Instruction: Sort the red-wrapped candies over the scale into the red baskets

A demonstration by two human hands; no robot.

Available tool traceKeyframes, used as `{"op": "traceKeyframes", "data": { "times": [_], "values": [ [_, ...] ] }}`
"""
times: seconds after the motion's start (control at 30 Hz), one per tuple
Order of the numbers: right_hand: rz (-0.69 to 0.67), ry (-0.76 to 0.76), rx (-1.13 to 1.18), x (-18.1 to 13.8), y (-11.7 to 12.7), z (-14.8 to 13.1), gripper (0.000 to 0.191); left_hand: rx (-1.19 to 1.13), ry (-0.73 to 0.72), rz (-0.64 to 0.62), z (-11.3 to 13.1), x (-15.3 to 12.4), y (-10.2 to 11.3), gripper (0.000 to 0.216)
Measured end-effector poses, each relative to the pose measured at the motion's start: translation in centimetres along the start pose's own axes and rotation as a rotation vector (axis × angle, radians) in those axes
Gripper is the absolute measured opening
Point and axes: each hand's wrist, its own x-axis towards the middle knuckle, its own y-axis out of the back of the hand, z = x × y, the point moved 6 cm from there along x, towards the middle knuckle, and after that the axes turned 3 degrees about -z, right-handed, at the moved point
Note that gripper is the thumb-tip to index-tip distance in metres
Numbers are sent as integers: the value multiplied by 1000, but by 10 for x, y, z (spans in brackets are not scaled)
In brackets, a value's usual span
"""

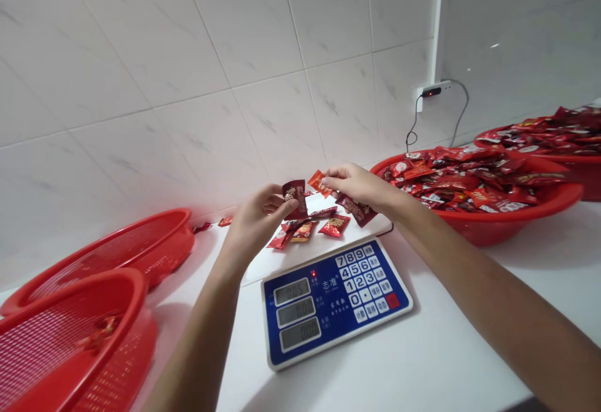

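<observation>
My left hand [263,218] pinches a dark red wrapped snack packet [295,198] between thumb and fingers, above the white pan of a digital scale [338,302]. To its right, my right hand [352,183] is closed on an orange-red packet [320,183] at its fingertips. A dark red packet [359,210] shows just below that hand; whether the hand grips it too, I cannot tell. Several red and brown packets lie on the pan, among them a red one [335,225] and a gold-and-red one [304,231]. The scale's displays are lit faintly with digits.
A red basket [498,227] heaped with packets stands at right, with another full one [577,168] behind it. Two red baskets [173,236] sit at left; the nearer [126,299] holds a few packets. A power strip [432,91] with cables is on the tiled wall.
</observation>
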Motion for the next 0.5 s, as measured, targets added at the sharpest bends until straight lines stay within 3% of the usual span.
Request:
{"op": "traceKeyframes", "data": {
  "times": [0.1,0.23,0.3,0.37,0.43,0.5],
  "values": [
    [-14,39,-70,-2,-2,-4,14,27,-5,3,5,-2,3,32],
    [-202,-6,-156,-4,-19,-1,19,10,3,127,12,-7,21,28],
    [-128,-62,-252,-4,-17,2,40,-23,4,161,13,-7,28,28],
    [40,-83,-326,-4,-7,0,57,-37,3,177,14,-8,32,29],
    [125,-65,-279,-7,-1,-6,52,-46,2,171,15,-9,32,29],
    [121,-39,-107,-9,0,-14,37,-48,-2,147,17,-9,29,29]
  ]
}}
